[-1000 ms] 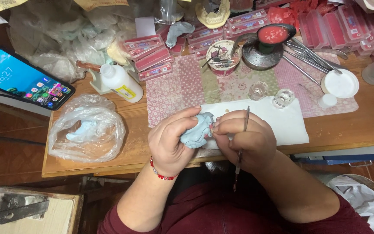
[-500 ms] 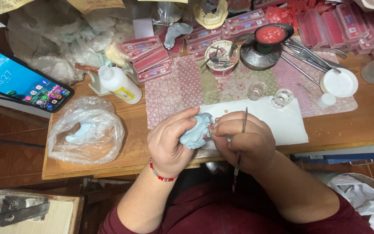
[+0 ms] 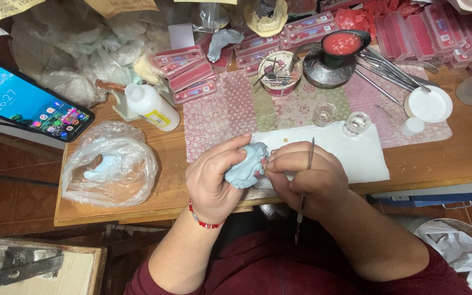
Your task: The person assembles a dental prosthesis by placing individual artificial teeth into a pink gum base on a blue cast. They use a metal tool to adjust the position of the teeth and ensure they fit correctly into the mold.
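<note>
The left hand is wrapped around a pale blue cast, fingers clamped over its top and thumb under it — held just above the near table edge, over a white cloth. The right hand meets the cast from 3 o'clock, fingertips pressed to its side, and is closed on a thin metal tool that runs from 12 to 6 o'clock through the fist. At 9 o'clock from the hands lies a clear bag with another blue piece inside; at 10 o'clock, a white bottle and, farther out, a lit phone. At 1 o'clock stand two small glass cups — near a white lid.
</note>
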